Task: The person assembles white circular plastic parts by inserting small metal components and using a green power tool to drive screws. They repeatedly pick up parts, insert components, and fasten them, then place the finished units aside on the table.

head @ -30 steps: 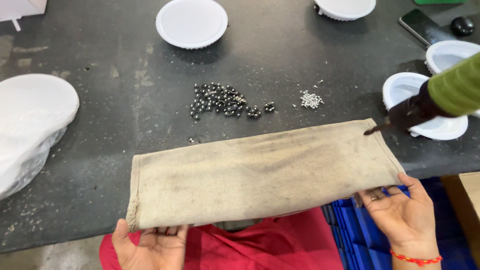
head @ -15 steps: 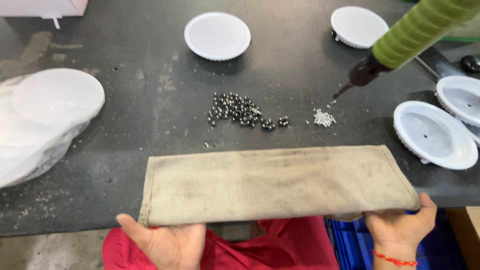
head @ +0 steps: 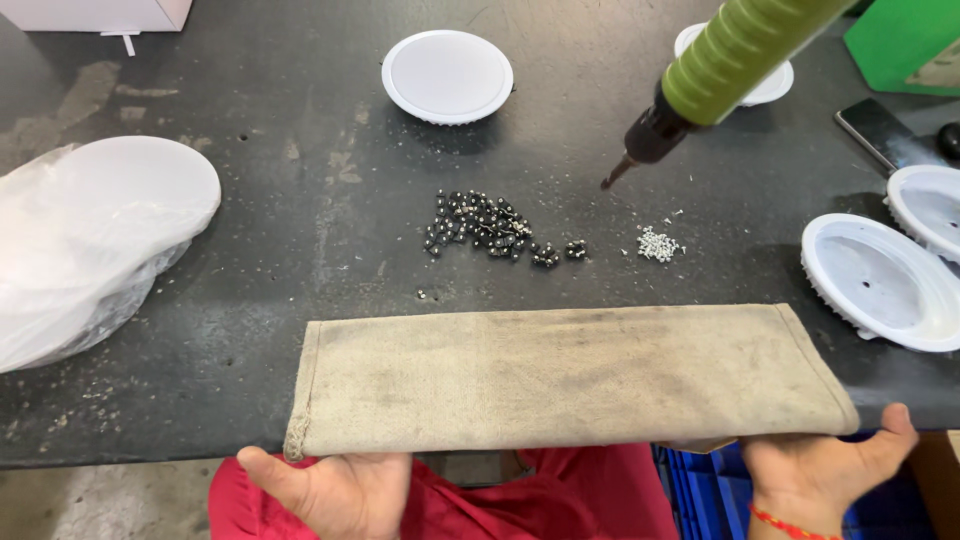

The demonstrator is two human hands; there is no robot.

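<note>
A folded beige cloth [head: 565, 378] lies flat along the near edge of the dark worktable [head: 250, 290]. My left hand [head: 335, 490] is palm up just under the cloth's near left corner, fingers apart. My right hand [head: 830, 470] is palm up under the near right corner, thumb raised beside the cloth. Neither hand grips anything. Beyond the cloth lie a heap of small black screws [head: 490, 225] and a smaller heap of silver screws [head: 658, 243]. A green-handled electric screwdriver [head: 720, 70] hangs above the table, tip down.
A white round lamp housing [head: 447, 75] sits at the back, another [head: 775, 85] behind the screwdriver. Two open white housings [head: 880, 285] [head: 930, 205] are at the right. A plastic bag with white discs [head: 90, 230] lies at left. A phone [head: 880, 130] and green box [head: 905, 45] sit far right.
The view has shifted, so the cloth and screws appear more centred. The hanging screwdriver has swung left and up across the frame. Both hands stay under the cloth's near edge.
</note>
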